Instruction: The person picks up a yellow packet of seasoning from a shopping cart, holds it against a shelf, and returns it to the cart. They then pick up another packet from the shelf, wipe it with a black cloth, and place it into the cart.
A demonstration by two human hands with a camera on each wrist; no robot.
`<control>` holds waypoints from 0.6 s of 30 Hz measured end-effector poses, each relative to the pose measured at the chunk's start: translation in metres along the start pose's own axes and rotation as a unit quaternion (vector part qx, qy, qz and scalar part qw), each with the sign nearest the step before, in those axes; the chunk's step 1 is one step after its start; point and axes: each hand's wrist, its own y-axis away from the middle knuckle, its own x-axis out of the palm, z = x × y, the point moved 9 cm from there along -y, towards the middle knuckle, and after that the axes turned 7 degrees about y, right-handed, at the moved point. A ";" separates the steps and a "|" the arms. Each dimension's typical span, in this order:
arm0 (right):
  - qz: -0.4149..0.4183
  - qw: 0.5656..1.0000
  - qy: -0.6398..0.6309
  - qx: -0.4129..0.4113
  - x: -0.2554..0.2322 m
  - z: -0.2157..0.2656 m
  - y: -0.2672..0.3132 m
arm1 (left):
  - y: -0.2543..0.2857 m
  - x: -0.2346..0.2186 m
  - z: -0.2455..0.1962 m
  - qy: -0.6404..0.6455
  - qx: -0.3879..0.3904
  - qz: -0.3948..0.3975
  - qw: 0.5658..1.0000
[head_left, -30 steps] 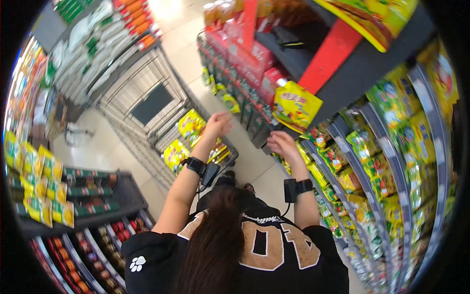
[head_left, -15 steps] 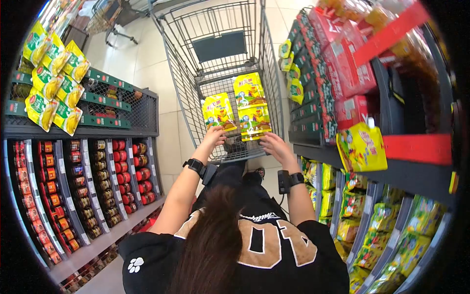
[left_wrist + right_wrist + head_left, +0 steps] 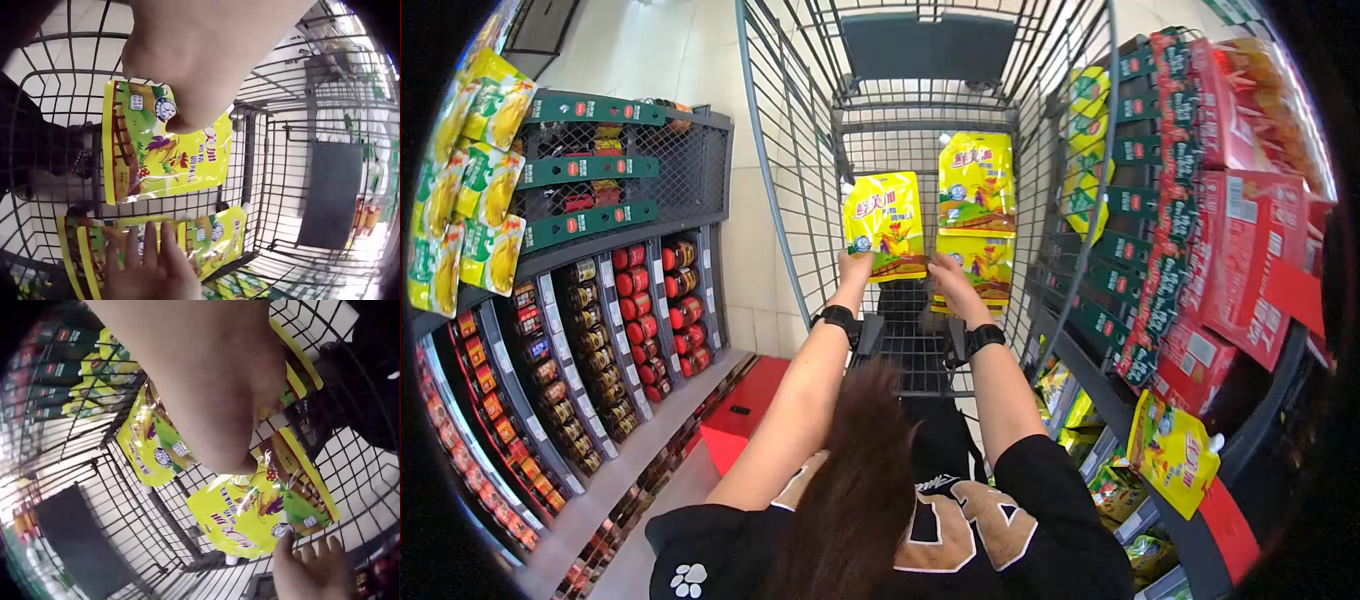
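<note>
Left wrist: left fingers pinch one yellow pouch, right fingers straight over other pouches.

Left grip has shifted — onto left yellow packet.

On my left I see red jars near hanging yellow-and-green pouches, with glossy red packages across on the right.

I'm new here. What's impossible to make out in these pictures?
- Head view: exact number of yellow pouches by the right hand; they overlap, and the hand covers part.
- Head view: fine print on the red jars; too small.
- Left wrist view: labels of the orange goods beyond the cart; blurred.
</note>
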 end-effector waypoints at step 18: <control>-0.158 0.960 0.230 0.000 -0.015 -0.033 -0.072 | -0.041 0.022 0.060 -0.219 -0.122 0.040 0.967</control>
